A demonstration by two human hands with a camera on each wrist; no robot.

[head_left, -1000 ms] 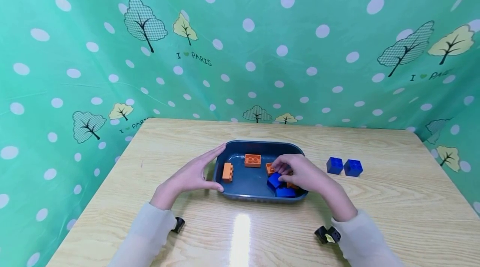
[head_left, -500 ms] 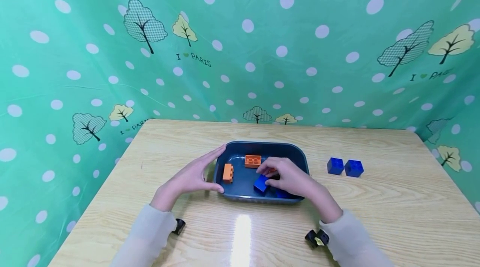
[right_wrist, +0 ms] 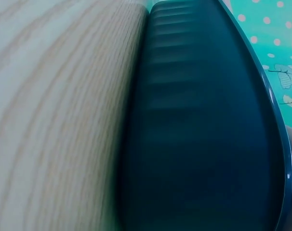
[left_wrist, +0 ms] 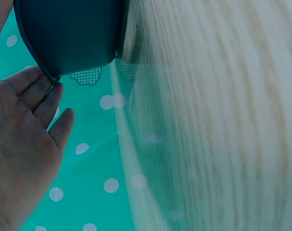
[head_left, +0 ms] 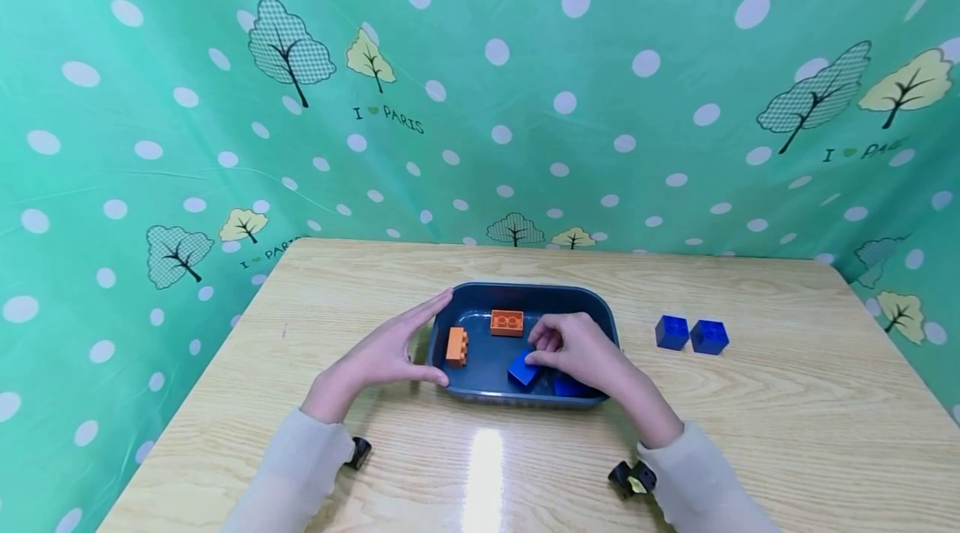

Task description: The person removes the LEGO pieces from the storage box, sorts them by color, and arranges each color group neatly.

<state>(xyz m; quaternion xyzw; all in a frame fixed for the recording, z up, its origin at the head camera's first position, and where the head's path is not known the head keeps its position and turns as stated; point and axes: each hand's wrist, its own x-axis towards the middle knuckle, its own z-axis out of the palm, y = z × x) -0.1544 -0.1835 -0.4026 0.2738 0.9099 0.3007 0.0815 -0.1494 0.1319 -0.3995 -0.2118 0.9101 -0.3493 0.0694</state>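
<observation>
A dark blue tray (head_left: pixel 517 396) sits on the table with bricks inside. My left hand (head_left: pixel 382 350) spans its left end, fingers fairly straight and thumb apart; in the left wrist view the left fingers (left_wrist: pixel 35 89) touch the rim. Bent over the inside right part is my right hand (head_left: pixel 581 346), its thumb at the upper edge of a tilted blue brick (head_left: pixel 521 369). The other fingertips are partly hidden, so a pinch on it cannot be made out. Another blue brick (head_left: pixel 568 386) lies below the right hand. Orange bricks (head_left: pixel 456 346) (head_left: pixel 507 322) rest at left and back.
Two blue bricks (head_left: pixel 672 332) (head_left: pixel 709 336) stand side by side on the wooden table (head_left: pixel 360 275), right of the tray. A green dotted cloth (head_left: pixel 480 100) hangs behind the table. The right wrist view is mostly the tray's outer wall (right_wrist: pixel 199 134).
The right hand has shifted leftward in the tray, and the tilted blue brick has moved left with it. Over the last half second its fingers drew back slightly. The left hand stays put.
</observation>
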